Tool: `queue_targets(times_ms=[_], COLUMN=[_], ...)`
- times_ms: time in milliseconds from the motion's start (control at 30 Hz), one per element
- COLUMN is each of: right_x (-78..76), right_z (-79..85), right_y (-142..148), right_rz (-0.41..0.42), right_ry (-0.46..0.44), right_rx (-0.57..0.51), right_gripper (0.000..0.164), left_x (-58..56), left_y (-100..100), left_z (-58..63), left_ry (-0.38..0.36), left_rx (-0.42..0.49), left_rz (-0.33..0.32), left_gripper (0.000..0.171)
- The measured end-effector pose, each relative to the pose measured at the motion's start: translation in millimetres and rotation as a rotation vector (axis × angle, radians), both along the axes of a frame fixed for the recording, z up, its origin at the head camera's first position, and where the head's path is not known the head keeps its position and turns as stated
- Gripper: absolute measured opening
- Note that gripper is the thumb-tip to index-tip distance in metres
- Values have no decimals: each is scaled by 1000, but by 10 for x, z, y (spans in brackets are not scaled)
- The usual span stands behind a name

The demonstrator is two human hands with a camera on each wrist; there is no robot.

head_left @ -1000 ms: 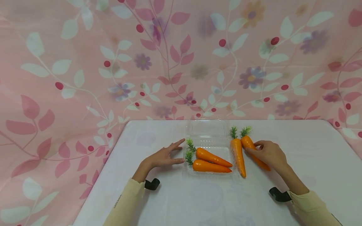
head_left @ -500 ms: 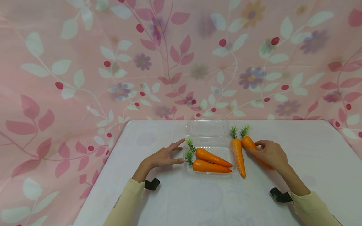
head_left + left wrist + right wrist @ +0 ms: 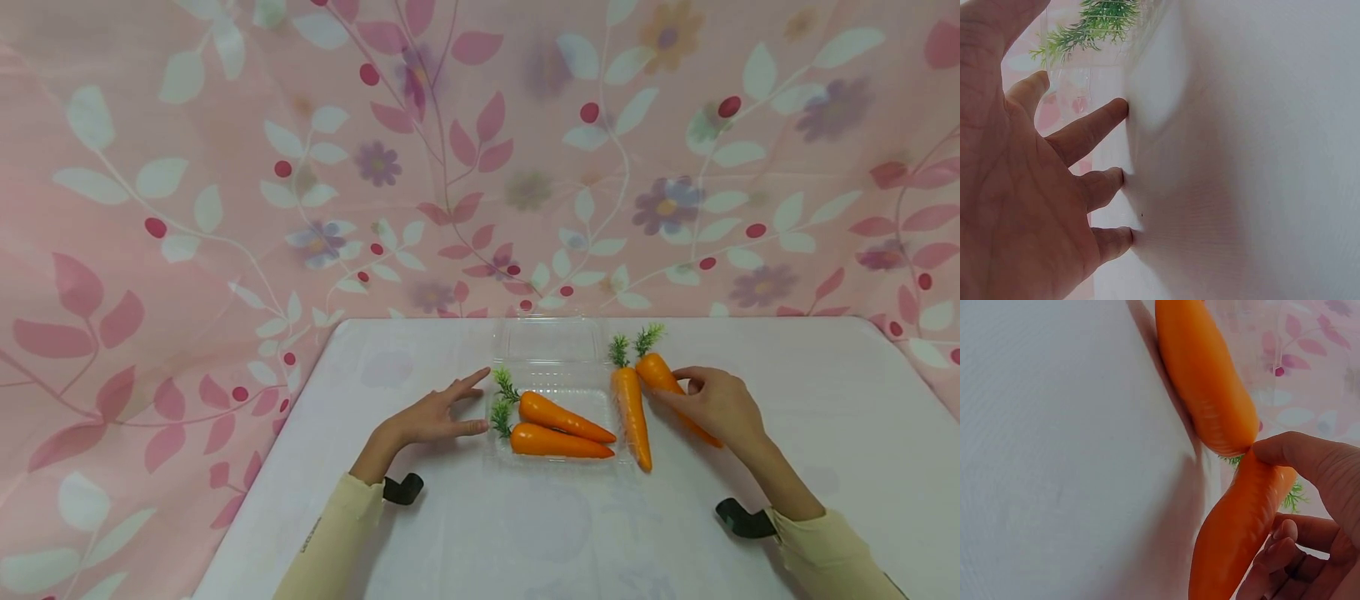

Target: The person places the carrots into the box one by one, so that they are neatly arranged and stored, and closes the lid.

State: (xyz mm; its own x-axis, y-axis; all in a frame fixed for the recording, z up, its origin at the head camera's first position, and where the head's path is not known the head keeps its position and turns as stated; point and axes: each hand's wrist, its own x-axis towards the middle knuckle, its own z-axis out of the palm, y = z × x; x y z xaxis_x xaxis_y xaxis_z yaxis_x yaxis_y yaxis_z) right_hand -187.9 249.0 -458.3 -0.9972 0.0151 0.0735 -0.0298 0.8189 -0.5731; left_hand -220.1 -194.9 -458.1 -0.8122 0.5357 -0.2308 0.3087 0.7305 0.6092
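Two orange carrots with green tops, an upper carrot (image 3: 566, 417) and a lower carrot (image 3: 558, 442), lie side by side in a clear plastic box (image 3: 551, 342) whose lid is folded back. My left hand (image 3: 431, 415) is at the box's left edge, fingers spread; in the left wrist view several fingertips (image 3: 1116, 109) rest on the table. A third carrot (image 3: 632, 417) lies along the box's right side. To its right, my right hand (image 3: 720, 408) pinches a fourth carrot (image 3: 1235, 519) between thumb and fingers, its leafy top pointing away. My hand hides part of that carrot.
The white tabletop (image 3: 487, 533) ends at a pink floral cloth (image 3: 480, 167) behind and beside it. A black curved piece sits at each wrist, one left (image 3: 403, 489) and one right (image 3: 742, 517).
My right hand and the pinched carrot have shifted slightly toward the back of the table. The left hand, the box and the other carrots stay put.
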Motion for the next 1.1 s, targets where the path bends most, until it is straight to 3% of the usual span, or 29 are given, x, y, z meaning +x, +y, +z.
queue_targets(times_ms=[1100], right_x=[45], right_z=[345], right_y=[-222], right_rz=[70], right_ry=[64], right_rx=[-118], right_gripper=[54], left_x=[-6], left_y=[1], left_z=[11], left_ry=[-1], left_rx=[2], left_rz=[-10], left_gripper=[88])
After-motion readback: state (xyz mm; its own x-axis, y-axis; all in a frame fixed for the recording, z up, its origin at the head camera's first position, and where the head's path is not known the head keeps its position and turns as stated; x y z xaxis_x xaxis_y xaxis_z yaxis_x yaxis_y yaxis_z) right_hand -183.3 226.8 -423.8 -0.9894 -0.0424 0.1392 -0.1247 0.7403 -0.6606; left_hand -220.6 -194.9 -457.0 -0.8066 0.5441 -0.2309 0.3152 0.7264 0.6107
